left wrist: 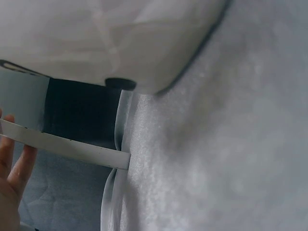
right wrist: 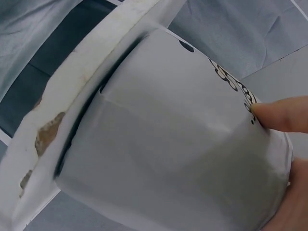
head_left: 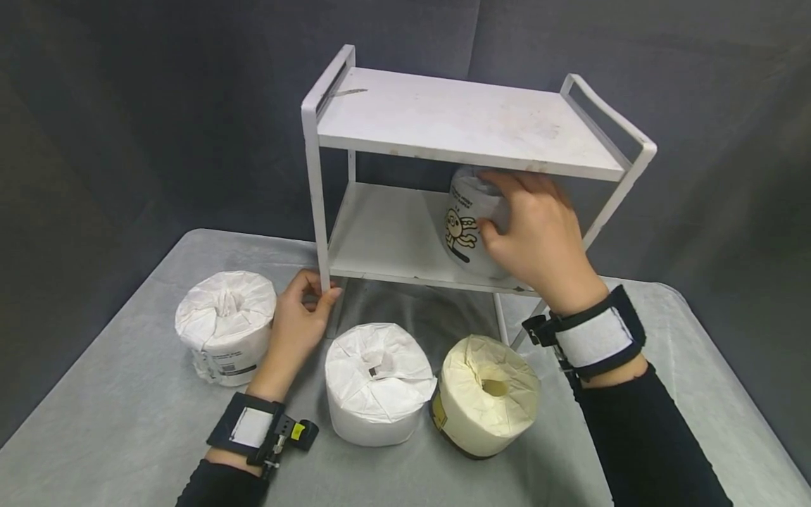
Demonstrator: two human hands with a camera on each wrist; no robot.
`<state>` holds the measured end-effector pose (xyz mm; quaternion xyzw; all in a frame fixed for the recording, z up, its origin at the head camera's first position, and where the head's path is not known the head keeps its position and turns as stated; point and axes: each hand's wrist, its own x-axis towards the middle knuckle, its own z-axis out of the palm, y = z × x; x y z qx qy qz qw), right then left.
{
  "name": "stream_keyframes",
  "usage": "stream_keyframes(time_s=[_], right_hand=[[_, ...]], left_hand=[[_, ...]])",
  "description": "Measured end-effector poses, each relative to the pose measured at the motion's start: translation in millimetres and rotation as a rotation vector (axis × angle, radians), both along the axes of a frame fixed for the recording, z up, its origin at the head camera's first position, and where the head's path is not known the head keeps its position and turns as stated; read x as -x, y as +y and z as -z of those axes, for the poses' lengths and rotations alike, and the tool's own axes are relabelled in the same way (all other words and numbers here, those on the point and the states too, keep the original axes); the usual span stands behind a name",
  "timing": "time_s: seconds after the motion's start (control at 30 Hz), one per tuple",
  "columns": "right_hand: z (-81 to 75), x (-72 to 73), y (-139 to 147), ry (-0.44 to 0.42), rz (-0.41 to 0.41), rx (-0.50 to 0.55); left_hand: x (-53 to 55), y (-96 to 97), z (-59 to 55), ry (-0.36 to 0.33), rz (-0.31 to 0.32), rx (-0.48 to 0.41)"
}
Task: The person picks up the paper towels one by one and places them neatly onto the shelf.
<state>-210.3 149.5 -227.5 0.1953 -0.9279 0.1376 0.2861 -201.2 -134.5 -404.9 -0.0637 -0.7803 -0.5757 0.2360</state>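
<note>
A white paper-wrapped toilet roll (head_left: 465, 225) with a printed cartoon is on the lower shelf (head_left: 386, 225) of a small white two-tier rack, towards its right end. My right hand (head_left: 538, 232) grips this roll from above and the right, thumb on its front. In the right wrist view the roll's wrapper (right wrist: 168, 134) fills the middle, close by the chipped shelf edge (right wrist: 72, 101). My left hand (head_left: 299, 317) pinches the rack's front left leg (head_left: 317, 211) just under the lower shelf. The left wrist view shows fingers (left wrist: 21, 171) against that white leg (left wrist: 72, 147).
Left of my left forearm stands a white wrapped roll (head_left: 228, 324). Another white roll (head_left: 376, 387) and a cream-yellow roll (head_left: 488, 401) stand side by side before the rack. The upper shelf (head_left: 456, 120) hangs close over my right hand. Grey cloth (head_left: 127, 422) covers the table.
</note>
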Motion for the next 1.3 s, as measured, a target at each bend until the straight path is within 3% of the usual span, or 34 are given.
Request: stream_keyframes(time_s=[0.4,1.3], right_hand=[[0.8,-1.9,0,0.006,-0.012,-0.048],[1.8,-14.4,6,0.036,-0.123,-0.017]], left_hand=[[0.8,1.4,0.6,-0.003,0.003,0.000],[-2.4,0.9,1.7,-0.010,-0.002,0.016]])
